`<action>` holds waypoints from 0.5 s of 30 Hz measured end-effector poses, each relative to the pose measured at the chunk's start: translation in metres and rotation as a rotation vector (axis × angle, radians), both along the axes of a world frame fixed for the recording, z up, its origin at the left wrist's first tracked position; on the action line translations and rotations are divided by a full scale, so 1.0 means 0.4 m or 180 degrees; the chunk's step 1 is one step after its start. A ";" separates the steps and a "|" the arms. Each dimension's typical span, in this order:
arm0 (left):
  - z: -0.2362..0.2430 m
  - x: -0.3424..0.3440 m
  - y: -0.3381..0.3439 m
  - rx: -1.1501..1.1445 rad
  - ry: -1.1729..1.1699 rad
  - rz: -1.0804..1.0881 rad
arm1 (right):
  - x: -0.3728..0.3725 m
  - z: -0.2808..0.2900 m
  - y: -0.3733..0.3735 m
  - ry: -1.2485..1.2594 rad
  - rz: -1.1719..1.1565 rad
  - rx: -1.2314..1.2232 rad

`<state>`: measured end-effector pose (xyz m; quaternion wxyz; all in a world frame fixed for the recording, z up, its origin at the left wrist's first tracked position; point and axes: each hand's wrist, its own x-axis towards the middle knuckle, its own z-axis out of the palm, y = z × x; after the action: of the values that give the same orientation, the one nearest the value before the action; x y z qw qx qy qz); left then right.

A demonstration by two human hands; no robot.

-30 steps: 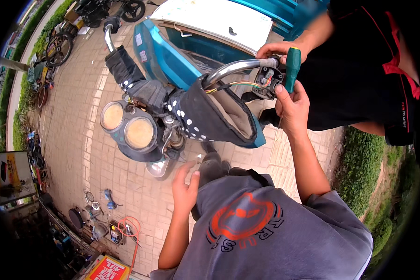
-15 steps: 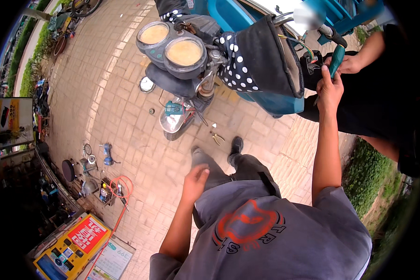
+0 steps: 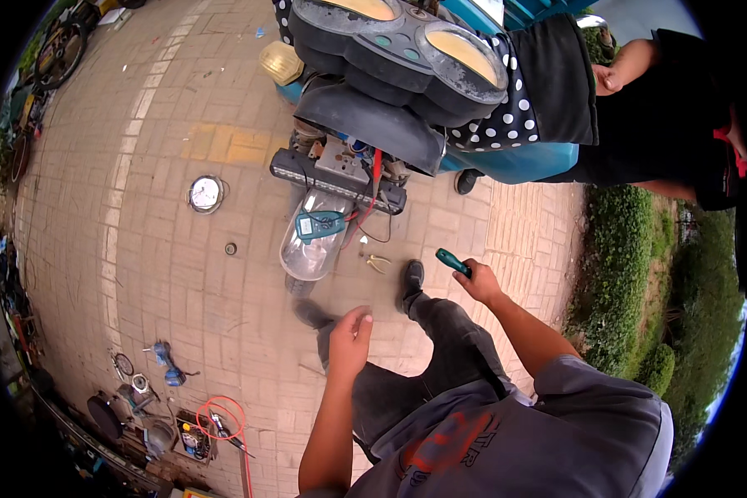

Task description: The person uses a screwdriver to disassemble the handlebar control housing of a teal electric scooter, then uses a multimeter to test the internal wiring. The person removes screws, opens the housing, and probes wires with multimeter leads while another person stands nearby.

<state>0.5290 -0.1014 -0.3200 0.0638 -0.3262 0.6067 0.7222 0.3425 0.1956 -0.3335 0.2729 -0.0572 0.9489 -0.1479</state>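
My right hand [image 3: 481, 282] grips a screwdriver by its green handle [image 3: 452, 262]; its shaft is hidden. To the left, my left hand [image 3: 350, 342] hangs in front of my leg, fingers curled in toward the thumb; anything inside them is too small to make out. Ahead stands an electric scooter with twin round gauges [image 3: 465, 58] and a dark front cowl [image 3: 365, 124]. A teal multimeter [image 3: 319, 224] lies on its clear front fender [image 3: 307, 261]. The multimeter's red probe [image 3: 378, 163] reaches up under the cowl, beside a long light bar [image 3: 337, 183].
Yellow-handled pliers [image 3: 378, 263] lie on the paving near my shoe [image 3: 412, 276]. A round lamp [image 3: 206, 193] and a small ring [image 3: 231, 248] sit left of the scooter. A blue power drill [image 3: 170, 365] and a toolbox [image 3: 194, 438] are lower left. Another person's hand [image 3: 609, 80] is by the handlebar.
My right hand has come down and away from the handlebar and the other person's hand, taking the screwdriver along. My view has shifted toward the scooter's front. My left hand stays curled.
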 end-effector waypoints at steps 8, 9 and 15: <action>0.040 -0.199 -0.183 -0.1471 0.1246 -0.0255 | 0.047 -0.377 -0.041 -0.0588 0.0167 0.0334; 0.048 -0.232 -0.192 -0.1763 0.1514 -0.0327 | 0.048 -0.439 -0.031 -0.0583 0.0049 0.0377; 0.081 -0.436 -0.193 -0.3112 0.3059 -0.0085 | -0.017 -0.725 0.013 -0.0704 -0.0032 0.0788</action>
<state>0.3546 -0.1787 -0.2878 -0.3582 0.0467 0.8279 0.4291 0.3359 0.2008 -0.6234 0.3798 -0.0017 0.9243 -0.0367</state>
